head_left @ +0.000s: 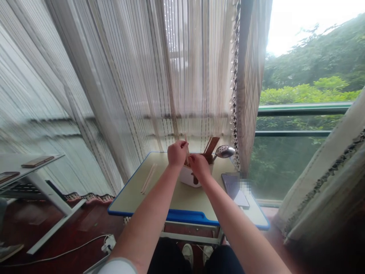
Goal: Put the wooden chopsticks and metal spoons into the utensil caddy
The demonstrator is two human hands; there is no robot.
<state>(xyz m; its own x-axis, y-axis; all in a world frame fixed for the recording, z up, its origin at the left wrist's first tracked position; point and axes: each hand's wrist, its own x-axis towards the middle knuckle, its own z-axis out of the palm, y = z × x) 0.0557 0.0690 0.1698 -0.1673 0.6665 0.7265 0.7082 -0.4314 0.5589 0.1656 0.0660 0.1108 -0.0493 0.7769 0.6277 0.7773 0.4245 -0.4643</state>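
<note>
My left hand [177, 153] is closed in a pinch on thin wooden chopsticks [187, 151] standing upright at the near-left side of a white utensil holder [186, 177]. Just to the right, my right hand [199, 166] has its fingers closed low by the same chopsticks, over the holder's rim; its fingertips are partly hidden. Behind it, a brown wooden utensil [211, 145] and a slotted metal spoon [225, 151] lean out of the holder. More chopsticks [148, 179] lie on the table to the left of my hands.
The small table [131, 198] has a blue edge. A dark flat object, perhaps a phone [230, 183], and a pale sheet [241, 198] lie at its right. Curtains [128, 76] hang behind. A power strip [108, 242] with a cable is on the floor, and another desk [37, 163] stands left.
</note>
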